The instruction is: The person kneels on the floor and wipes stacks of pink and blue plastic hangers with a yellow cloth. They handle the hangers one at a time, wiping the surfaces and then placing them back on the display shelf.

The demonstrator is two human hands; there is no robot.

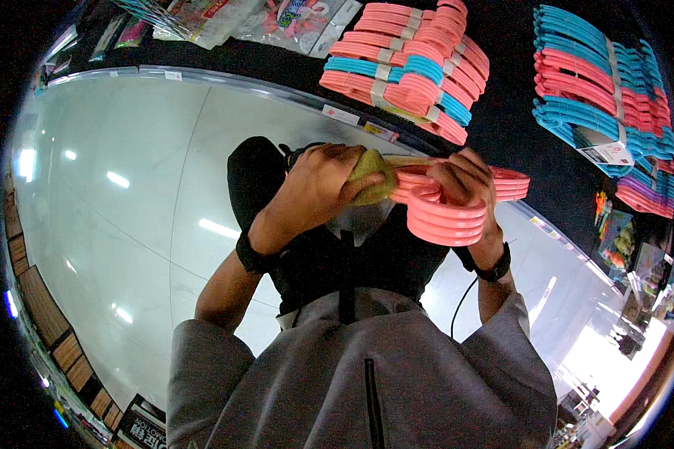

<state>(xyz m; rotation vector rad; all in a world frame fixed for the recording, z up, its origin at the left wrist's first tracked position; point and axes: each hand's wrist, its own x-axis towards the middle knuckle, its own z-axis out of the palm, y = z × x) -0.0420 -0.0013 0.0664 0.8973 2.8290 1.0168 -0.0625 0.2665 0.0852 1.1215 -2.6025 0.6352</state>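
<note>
A crumpled yellow-green cloth [375,178] is bunched in my left hand [316,183], its fingers closed around it. The cloth meets the left end of a small bundle of pink plastic hangers [445,223]. My right hand [466,178] grips that bundle, fingers wrapped over its middle. The rounded ends of the hangers curve toward me below the right hand. Both hands are raised in front of my knees, close to the edge of a dark shelf [277,75].
Banded stacks of pink and blue hangers [352,46] lie on the shelf just beyond my hands. Another banded hanger stack [577,71] sits farther right. Clear plastic packets [296,22] rest at the back left. Pale shiny floor [127,187] spreads to the left.
</note>
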